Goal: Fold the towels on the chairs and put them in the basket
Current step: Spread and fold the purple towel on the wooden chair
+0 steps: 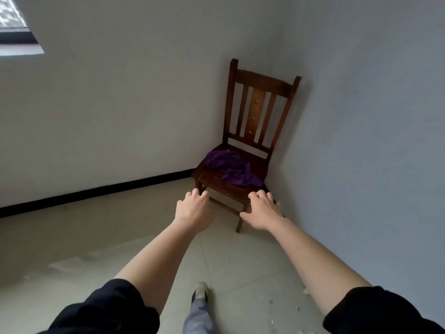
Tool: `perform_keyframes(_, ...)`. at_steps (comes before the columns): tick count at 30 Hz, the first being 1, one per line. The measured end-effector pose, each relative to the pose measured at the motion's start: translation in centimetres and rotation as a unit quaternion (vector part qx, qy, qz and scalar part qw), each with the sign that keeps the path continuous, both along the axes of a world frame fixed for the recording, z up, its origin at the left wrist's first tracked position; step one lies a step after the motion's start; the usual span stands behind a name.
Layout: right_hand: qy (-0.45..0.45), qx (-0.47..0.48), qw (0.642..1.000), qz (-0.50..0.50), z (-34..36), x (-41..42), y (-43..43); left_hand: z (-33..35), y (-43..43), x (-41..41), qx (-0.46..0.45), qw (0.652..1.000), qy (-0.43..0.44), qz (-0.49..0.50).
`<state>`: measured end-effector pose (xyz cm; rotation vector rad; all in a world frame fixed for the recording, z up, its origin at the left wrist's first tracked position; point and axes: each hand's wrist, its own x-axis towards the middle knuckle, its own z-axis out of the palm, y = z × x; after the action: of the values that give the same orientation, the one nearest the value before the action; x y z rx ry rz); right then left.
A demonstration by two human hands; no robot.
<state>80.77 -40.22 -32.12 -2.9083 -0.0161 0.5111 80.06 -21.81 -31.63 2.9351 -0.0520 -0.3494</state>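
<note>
A crumpled purple towel (231, 167) lies on the seat of a dark wooden chair (258, 109) that stands in the corner of the room. Both my arms stretch out toward it. My left hand (192, 208) hovers in front of the chair's left front leg, fingers apart and curled down, holding nothing. My right hand (263, 208) hovers in front of the seat's right front corner, fingers spread, empty too. Neither hand touches the towel or the chair. No basket is in view.
White walls meet behind the chair, with a black skirting board (96, 191) along the left one. A window (14, 25) sits at the top left. The floor is pale tile. My foot (199, 294) is below, between my arms.
</note>
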Motion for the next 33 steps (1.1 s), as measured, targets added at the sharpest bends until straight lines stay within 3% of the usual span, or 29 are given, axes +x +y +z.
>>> perform_keyframes(8, 0.020, -0.003, 1.000, -0.015, -2.2, 17.1, -0.2, -3.1, -0.1, 17.4, -0.038, 0.999, 0.030, 0.012)
perform_keyframes(13, 0.050, -0.005, 0.999, -0.009, -4.7, 24.4, -0.6, -5.6, -0.4, 25.4, -0.109, 0.990, 0.027, 0.084)
perform_keyframes(24, 0.111, -0.013, 0.993, 0.031, -14.2, 39.2, -5.1, -16.7, -5.1, 38.0, -0.272, 0.913, 0.079, 0.294)
perform_keyframes(29, 0.125, -0.015, 0.991, 0.052, -20.8, 45.7, -7.0, -23.8, -6.9, 42.4, -0.305, 0.872, 0.052, 0.379)
perform_keyframes(33, 0.132, 0.022, 0.991, 0.020, -26.7, 50.0, -7.3, -29.6, -7.0, 45.0, -0.293, 0.858, 0.037, 0.419)
